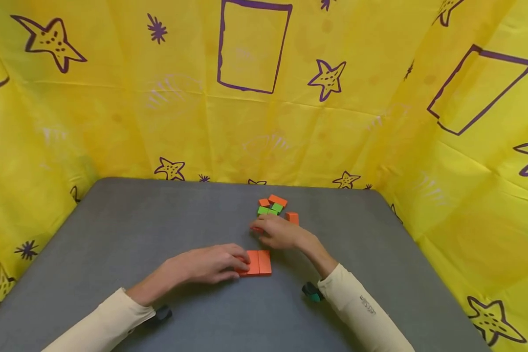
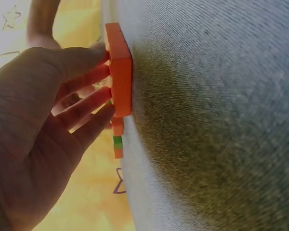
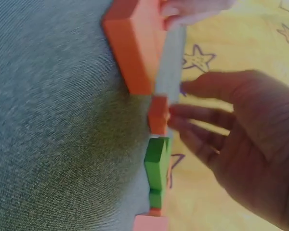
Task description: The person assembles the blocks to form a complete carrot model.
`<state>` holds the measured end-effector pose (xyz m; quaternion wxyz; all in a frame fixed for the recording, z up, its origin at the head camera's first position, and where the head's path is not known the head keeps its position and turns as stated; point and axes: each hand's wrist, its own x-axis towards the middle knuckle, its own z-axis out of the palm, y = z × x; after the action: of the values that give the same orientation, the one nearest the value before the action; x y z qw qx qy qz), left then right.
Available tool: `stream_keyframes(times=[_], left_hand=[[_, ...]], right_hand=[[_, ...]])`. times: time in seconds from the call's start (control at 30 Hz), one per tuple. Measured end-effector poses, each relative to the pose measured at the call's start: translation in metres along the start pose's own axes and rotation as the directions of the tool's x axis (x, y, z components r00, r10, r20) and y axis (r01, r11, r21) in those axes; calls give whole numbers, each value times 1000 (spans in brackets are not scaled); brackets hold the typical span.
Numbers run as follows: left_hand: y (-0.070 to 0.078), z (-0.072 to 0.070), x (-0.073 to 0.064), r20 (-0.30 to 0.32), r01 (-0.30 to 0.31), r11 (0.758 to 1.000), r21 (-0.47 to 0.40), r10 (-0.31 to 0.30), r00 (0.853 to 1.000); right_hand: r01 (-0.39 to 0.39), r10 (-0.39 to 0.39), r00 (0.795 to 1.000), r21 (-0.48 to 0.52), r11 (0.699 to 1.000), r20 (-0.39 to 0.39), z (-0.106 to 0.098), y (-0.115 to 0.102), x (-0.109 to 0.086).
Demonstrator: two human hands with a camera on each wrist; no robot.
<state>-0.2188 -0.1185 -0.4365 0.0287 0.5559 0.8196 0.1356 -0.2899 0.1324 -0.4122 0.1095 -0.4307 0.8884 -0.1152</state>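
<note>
Within walls of yellow cloth (image 1: 180, 122) marked with purple stars and frames, a grey tabletop (image 1: 158, 210) with rounded back corners reaches the hanging folds at its far edge. Near its middle, orange blocks (image 1: 258, 264) lie flat, side against side. The left hand (image 1: 211, 264) rests its fingertips on their left end, fingers parted and lightly bent, touching rather than gripping. Just beyond, the right hand (image 1: 279, 231) touches a small orange block (image 3: 158, 114) with its fingertips, thumb apart. Past that hand, green blocks (image 1: 263, 210) cluster with more orange ones (image 1: 277, 200), nearer the back edge. Grey surface spreads widely from the blocks to the left edge, less widely to the right.
</note>
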Motion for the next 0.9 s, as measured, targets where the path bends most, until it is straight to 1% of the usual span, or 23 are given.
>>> stream_keyframes(times=[0.07,0.13,0.27,0.37,0.5,0.63,0.73,0.83,0.9], left_hand=[[-1,0,0,-12,-10,1000,13,10,1000],[-1,0,0,-29,-10,1000,15,10,1000],[-2,2,-3,-40,8,1000,-4,-8,999],[-2,4,-3,-35,19,1000,-13,-19,999],[-1,6,-3,-41,17,1000,-3,-17,999],[0,8,-2,-62,8,1000,17,-7,998],[0,9,0,-77,7,1000,17,-5,997],[0,10,0,-86,16,1000,9,-15,996],[1,9,-1,-89,24,1000,6,-23,996]], right_hand=[[7,-6,999,25,1000,-41,-1,-1,0],[16,-14,997,15,1000,-81,0,0,2],[44,-57,990,-102,994,-128,5,1,7],[48,-68,987,-138,989,-144,12,1,10],[28,-48,986,-121,992,-161,18,2,12],[6,-22,988,-104,995,-156,18,1,11],[-8,-9,986,-102,995,-169,15,-2,7],[14,-34,983,-115,993,-180,11,-10,-1],[43,-66,982,-125,991,-180,8,-17,-8]])
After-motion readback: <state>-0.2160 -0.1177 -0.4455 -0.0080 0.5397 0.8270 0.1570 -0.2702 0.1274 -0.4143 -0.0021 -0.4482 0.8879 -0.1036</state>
